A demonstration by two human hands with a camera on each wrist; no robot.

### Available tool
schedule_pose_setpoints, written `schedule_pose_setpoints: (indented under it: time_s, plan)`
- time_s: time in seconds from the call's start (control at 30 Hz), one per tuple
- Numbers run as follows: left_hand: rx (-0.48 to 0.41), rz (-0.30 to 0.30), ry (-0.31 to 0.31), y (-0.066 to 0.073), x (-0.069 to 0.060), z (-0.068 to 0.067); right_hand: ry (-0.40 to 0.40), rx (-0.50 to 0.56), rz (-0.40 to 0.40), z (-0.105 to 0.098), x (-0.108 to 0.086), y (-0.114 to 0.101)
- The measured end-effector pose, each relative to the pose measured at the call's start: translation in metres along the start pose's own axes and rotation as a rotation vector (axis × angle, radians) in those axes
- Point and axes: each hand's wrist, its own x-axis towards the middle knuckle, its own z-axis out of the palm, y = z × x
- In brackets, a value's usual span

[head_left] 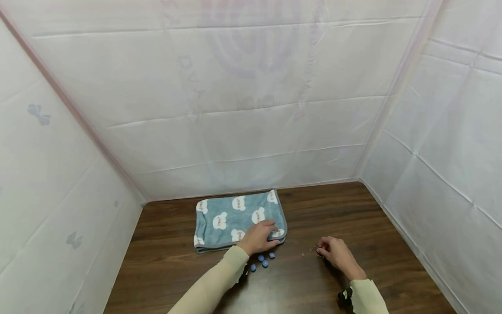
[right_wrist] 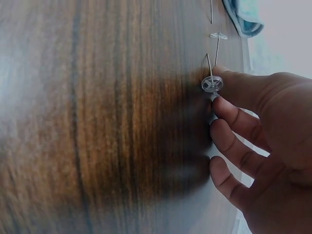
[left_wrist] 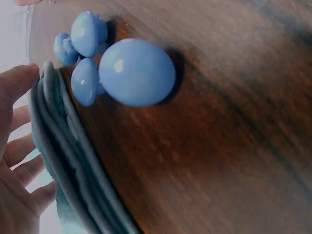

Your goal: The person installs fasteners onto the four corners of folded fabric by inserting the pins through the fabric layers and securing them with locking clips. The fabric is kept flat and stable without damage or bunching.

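Observation:
A folded teal fleece blanket [head_left: 225, 205] with white bear heads lies at the back of the table. On its near right corner rests my left hand [head_left: 256, 237], fingers spread over the top and thumb by the folded edge [left_wrist: 58, 131]. Several blue mushroom-shaped caps [head_left: 265, 264] sit just in front of it; one cap [left_wrist: 137, 72] looms large in the left wrist view. Farther right, my right hand [head_left: 337, 253] pinches a metal pin with a clear round disc [right_wrist: 212, 84] between thumb and index finger, low over the table. Another such pin [right_wrist: 218, 36] lies just beyond the fingertips.
The brown wood-grain table [head_left: 298, 288] is enclosed by white sheet walls [head_left: 251, 144] at the back and both sides. More small pins [head_left: 302, 254] lie on the wood left of my right hand. Dark wrist devices [head_left: 345, 296] sit at the cuffs.

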Motion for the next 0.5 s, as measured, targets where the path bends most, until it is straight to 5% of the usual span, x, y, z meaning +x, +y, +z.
schedule_pose_setpoints:
  time_s: [0.5]
  plan:
    - [0.056,0.020,0.034,0.0034,0.0044,0.0057,-0.014,0.009,-0.028,-0.0008,-0.0004,0.0019]
